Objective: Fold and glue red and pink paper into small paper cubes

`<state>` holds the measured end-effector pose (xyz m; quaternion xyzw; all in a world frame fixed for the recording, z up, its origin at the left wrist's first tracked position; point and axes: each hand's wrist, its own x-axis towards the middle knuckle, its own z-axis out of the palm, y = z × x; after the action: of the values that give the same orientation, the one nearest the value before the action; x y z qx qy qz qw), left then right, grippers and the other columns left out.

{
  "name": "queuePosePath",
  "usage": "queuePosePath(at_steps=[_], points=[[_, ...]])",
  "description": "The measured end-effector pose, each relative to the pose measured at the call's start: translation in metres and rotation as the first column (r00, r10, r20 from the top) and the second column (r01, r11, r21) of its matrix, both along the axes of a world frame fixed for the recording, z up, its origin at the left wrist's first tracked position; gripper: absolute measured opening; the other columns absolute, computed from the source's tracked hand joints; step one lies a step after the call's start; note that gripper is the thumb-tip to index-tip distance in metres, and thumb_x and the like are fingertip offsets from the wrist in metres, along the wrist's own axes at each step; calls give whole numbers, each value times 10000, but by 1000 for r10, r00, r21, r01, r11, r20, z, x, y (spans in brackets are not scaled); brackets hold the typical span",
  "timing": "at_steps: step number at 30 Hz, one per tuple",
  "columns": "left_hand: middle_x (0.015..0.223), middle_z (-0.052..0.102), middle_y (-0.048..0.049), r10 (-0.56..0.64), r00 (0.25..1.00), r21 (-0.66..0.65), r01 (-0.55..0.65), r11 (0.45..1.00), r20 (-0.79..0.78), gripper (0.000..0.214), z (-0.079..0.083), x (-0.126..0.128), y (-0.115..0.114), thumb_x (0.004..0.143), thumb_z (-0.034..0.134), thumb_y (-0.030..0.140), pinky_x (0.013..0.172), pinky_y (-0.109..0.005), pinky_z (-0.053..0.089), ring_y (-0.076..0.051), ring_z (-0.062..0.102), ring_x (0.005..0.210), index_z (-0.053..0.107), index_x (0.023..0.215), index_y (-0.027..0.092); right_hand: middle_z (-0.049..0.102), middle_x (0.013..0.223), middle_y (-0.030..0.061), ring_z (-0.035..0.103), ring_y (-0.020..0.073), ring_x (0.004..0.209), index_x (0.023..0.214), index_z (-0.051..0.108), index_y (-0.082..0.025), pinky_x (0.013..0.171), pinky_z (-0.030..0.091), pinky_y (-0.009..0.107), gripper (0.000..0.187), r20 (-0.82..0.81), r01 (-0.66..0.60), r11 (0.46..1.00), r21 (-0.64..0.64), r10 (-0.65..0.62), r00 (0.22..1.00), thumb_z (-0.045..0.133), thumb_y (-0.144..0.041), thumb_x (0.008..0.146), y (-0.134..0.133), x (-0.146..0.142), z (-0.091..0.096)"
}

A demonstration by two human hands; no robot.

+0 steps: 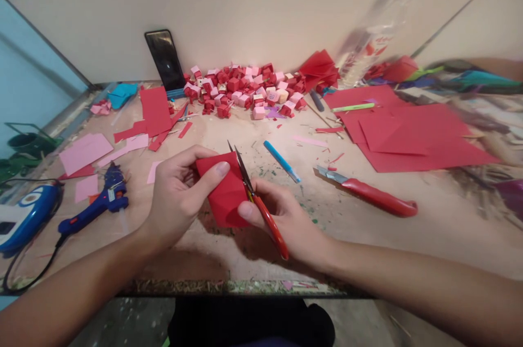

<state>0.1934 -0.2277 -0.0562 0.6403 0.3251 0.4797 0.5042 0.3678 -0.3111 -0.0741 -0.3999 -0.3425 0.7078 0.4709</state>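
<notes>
My left hand (180,194) pinches a folded piece of red paper (224,194) by its left edge, thumb on top. My right hand (281,216) grips red-handled scissors (257,200), whose blades point up and away along the paper's right edge, slightly apart. Both hands hover just above the table (368,232) near its front edge.
A heap of small red and pink paper cubes (245,88) lies at the back beside a leaning phone (165,59). A red utility knife (368,193), a blue pen (281,160), red sheets (408,129), a blue glue gun (98,205) and pink scraps (84,152) lie around.
</notes>
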Motion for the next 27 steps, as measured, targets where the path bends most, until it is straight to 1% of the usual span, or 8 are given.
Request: queuePosePath(at_steps=[4,7,11,15,18,23,25,27], points=[[754,690,21,12,1000,50,-11,999,-24,127,1,1,1,947,772,333,569,-227,493,-117,606,645,732,898,223,597,622,-48,478,115,452,907,598,-246,429,379,259,453,59,35,998,56,-38,997,909,-550,782,4,0,3],[786,694,17,127,986,287,-91,954,-110,92,1,-1,3,965,742,302,618,-257,510,-133,624,689,743,893,245,567,597,-47,478,118,497,785,604,-231,470,391,266,448,189,168,978,126,-190,963,919,-549,766,10,4,10],[734,699,17,350,898,749,-35,662,-267,82,2,-17,12,920,776,276,657,-309,502,-148,620,639,802,994,301,574,606,-34,474,112,539,704,611,-211,525,399,269,443,268,286,933,216,-339,902,899,-534,800,16,11,19],[661,695,7,392,836,879,200,433,-383,228,1,-32,19,955,692,291,626,-303,474,-156,626,596,796,1157,310,637,650,-3,557,129,580,721,653,-197,563,443,276,406,194,271,936,224,-315,929,888,-515,816,17,14,21],[730,736,-10,391,839,907,254,335,-379,281,-2,-32,19,976,640,287,622,-281,478,-156,658,633,782,1218,308,645,651,-11,572,122,576,751,679,-191,552,446,263,355,98,250,947,203,-274,957,914,-454,789,18,13,20],[854,787,-12,346,867,909,240,340,-358,420,-7,-20,15,892,771,209,647,-272,519,-159,708,677,747,1299,309,636,667,-46,543,93,552,810,684,-193,526,433,240,315,73,328,924,199,-348,935,954,-335,730,21,17,17],[923,798,-24,312,890,893,190,409,-333,523,-8,-15,12,861,822,202,688,-272,552,-166,727,725,701,1362,286,644,680,-47,553,94,561,823,683,-193,517,430,236,320,85,355,909,219,-381,921,960,-314,717,22,19,18],[980,797,-44,267,914,836,124,534,-306,617,-9,-11,9,852,853,240,726,-274,582,-174,738,772,637,1430,247,649,682,-43,562,98,561,812,674,-190,504,425,236,325,100,363,900,242,-396,913,962,-304,713,23,19,19]])
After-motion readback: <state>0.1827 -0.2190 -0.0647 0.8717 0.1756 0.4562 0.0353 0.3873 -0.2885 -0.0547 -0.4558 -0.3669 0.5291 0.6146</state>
